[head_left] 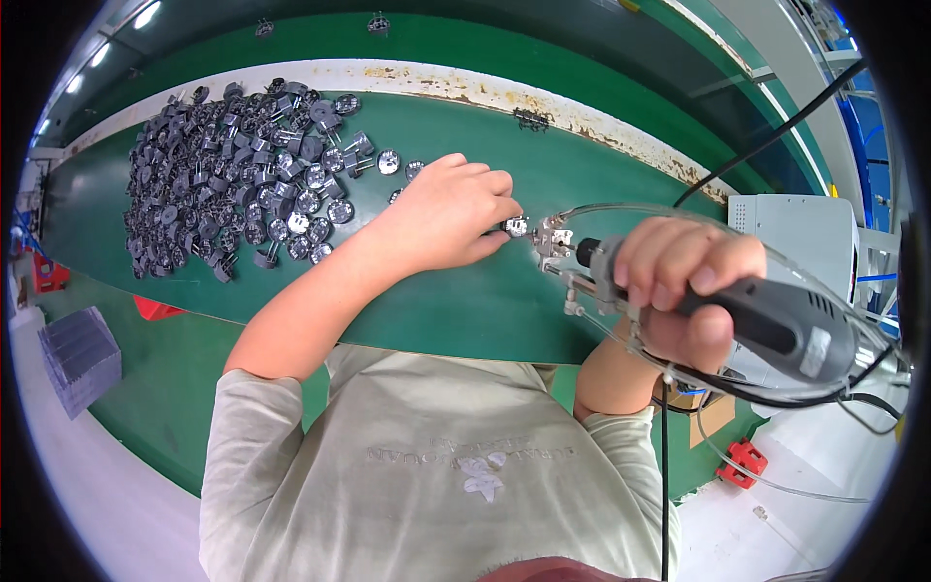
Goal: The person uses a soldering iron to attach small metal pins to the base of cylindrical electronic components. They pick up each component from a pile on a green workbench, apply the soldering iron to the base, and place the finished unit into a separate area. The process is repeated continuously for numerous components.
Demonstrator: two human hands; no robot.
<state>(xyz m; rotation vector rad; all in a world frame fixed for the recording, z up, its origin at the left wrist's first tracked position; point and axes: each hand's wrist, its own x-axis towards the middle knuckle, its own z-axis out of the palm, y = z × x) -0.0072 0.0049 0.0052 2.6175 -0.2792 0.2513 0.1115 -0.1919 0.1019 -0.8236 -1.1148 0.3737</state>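
Note:
My left hand [448,215] reaches across the green work surface with its fingers closed on a small round plug-like part [516,226], dark with a bright metal face. Around the grip of a black and grey electric screwdriver [813,335] my right hand [687,276] is wrapped. The tool lies nearly level, and its metal screw-feeding head [554,242] points left, right beside the held part. Whether the tip touches the part I cannot tell. Left of my left hand spreads a large pile of similar dark round parts [242,175], some showing metal pins.
Clear tubing and a black cable [776,136] run by the screwdriver. A pale grey box-shaped machine [795,238] stands at the right. A white, rust-stained ledge [427,78] borders the green table [407,315] at the back. A small black piece [530,118] sits by that ledge.

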